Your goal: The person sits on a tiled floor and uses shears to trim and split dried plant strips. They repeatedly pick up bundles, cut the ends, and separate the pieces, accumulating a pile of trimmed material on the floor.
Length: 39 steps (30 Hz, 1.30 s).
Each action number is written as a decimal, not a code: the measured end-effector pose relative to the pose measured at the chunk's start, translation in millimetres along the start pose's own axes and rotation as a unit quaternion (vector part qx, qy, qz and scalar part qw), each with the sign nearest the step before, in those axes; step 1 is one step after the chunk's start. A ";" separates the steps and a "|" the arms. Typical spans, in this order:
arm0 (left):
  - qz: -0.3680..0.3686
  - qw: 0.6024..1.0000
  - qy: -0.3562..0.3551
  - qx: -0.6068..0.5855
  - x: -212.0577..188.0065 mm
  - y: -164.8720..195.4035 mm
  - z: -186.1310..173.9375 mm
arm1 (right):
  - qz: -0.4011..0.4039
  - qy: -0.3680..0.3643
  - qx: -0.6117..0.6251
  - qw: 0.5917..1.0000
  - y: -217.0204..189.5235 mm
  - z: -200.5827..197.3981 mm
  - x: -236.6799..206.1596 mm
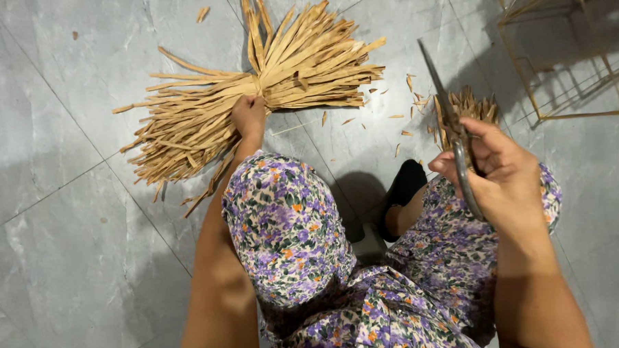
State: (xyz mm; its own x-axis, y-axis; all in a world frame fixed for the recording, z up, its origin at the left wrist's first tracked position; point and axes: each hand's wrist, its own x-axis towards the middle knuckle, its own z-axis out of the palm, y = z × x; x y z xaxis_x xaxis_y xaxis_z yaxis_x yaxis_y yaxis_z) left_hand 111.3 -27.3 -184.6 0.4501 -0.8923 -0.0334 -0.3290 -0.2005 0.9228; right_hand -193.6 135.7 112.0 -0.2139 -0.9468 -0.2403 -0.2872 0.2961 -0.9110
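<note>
Left hand: the left hand (248,115) reaches straight out ahead to the floor, fingers curled down onto the middle of the bundle of dried leaf strips (252,94), right where the strips are pinched together; whether the fingers actually close around any strips cannot be told from this angle.

Right hand: the right hand (500,174) is raised near the camera, closed around the handles of a pair of scissors (452,131); the dark blades point up and away and look nearly together.

Strips, relative to the hands: the bundle lies on the floor under and around the left hand, fanning out to the far right and to the near left from the pinched middle. It lies well apart from the right hand and the scissors.

Cut pieces: a small pile of short strip ends (473,110) lies on the floor just behind the scissors, with loose scraps (403,116) scattered between it and the bundle.

Clothing: a floral purple dress (290,223) covers the knees below the hands.

Floor: grey tiles (71,216).

Far right: a thin gold metal frame (559,48) stands on the floor.
</note>
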 end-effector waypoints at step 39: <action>0.007 0.987 -0.135 0.088 -21.6 17.7 -18.8 | -0.047 -0.017 -0.008 0.999 10.5 -16.5 3.2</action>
State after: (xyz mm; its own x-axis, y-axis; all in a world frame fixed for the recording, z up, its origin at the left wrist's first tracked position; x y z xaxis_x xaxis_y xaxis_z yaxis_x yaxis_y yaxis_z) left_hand 111.4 -4.0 -160.3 0.2144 -0.9661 -0.1440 -0.4840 -0.2331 0.8435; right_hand -212.7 137.9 107.2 -0.1535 -0.9740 -0.1664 -0.3193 0.2083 -0.9245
